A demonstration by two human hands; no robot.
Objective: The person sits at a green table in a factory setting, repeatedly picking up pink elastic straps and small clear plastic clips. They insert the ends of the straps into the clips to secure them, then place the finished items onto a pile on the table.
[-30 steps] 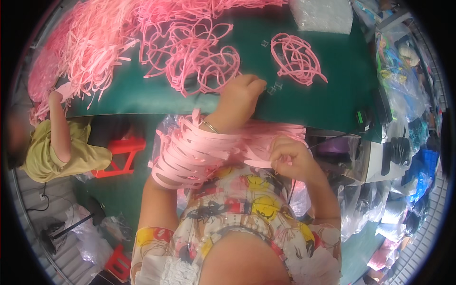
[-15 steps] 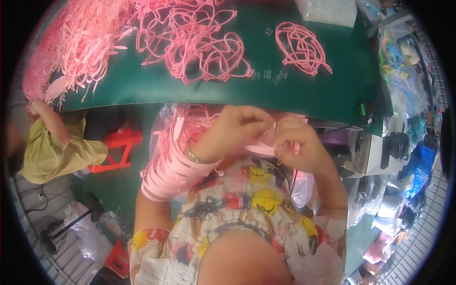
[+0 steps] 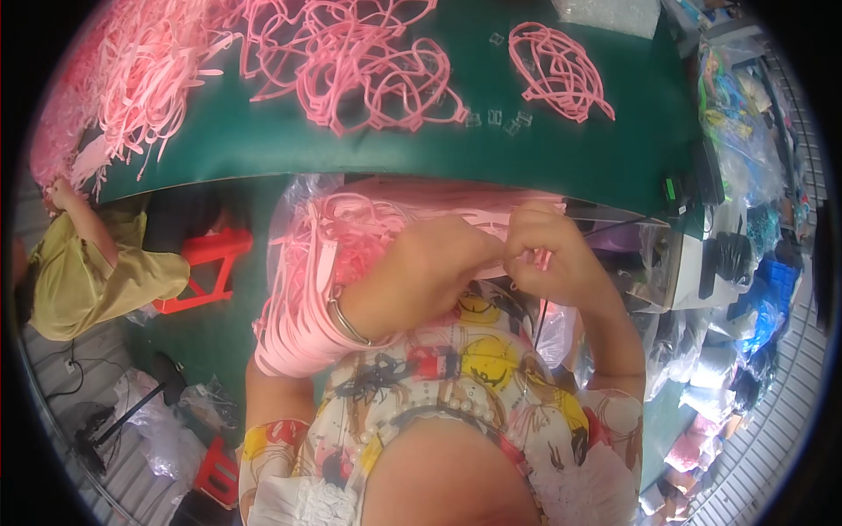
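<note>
My left hand (image 3: pixel 430 263) and my right hand (image 3: pixel 553 250) meet in front of my chest, fingertips almost touching. Both are closed in a pinch on a thin pink strap (image 3: pixel 544 259); a short bit of it shows under my right hand, and the rest is mostly hidden by my fingers. Many loops of flat pink strap (image 3: pixel 294 326) hang round my left forearm, just behind a metal bangle (image 3: pixel 351 323). Beneath my hands and beside them, a tangled heap of pink straps (image 3: pixel 351 228) lies below the table's near edge.
On the green table (image 3: pixel 351 162) lie a pink strap tangle (image 3: pixel 377 83), a smaller bundle (image 3: pixel 561 74), small clear plastic pieces (image 3: pixel 495 117) and a large pink pile (image 3: pixel 158 79). A co-worker's arm (image 3: pixel 88 223) and a red stool (image 3: pixel 210 254) are at left. Bags crowd the right.
My left hand has turned more back-up and dropped slightly, its fingers coming closer to my right hand. The loops on my left forearm have shifted down and left. The table appears slightly higher in view.
</note>
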